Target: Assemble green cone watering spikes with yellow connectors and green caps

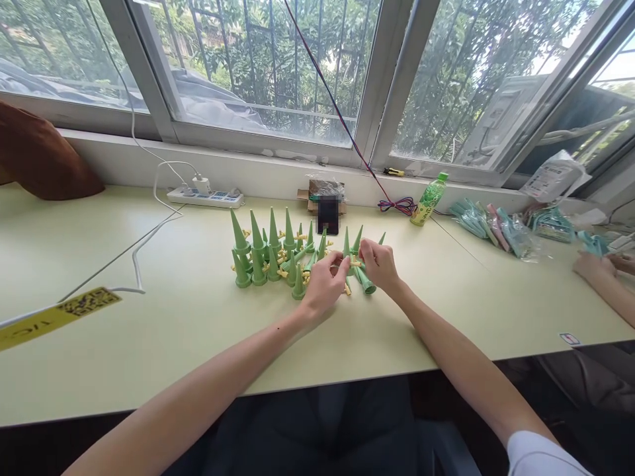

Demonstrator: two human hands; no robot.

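Observation:
My left hand [325,281] grips a green plastic cone [346,246] near its base between thumb and fingers, with the tip pointing up. Close to its right, my right hand [381,262] is closed, fingers curled and pinched together; whatever they hold, if anything, is hidden. A lying green cone [367,285] shows its round end just below the right hand. To the left stand several upright green cones [239,235] in rough rows, with small yellow pieces [283,273] among them. Part of the group is hidden behind my left hand.
A dark phone [327,215] leans on a small cardboard box [303,195] behind the cones. Back right are a green drink bottle [429,200], coiled wire [397,205] and bagged pieces [516,235]. A power strip [218,198] lies back left. Another person's hand [595,264] is at far right.

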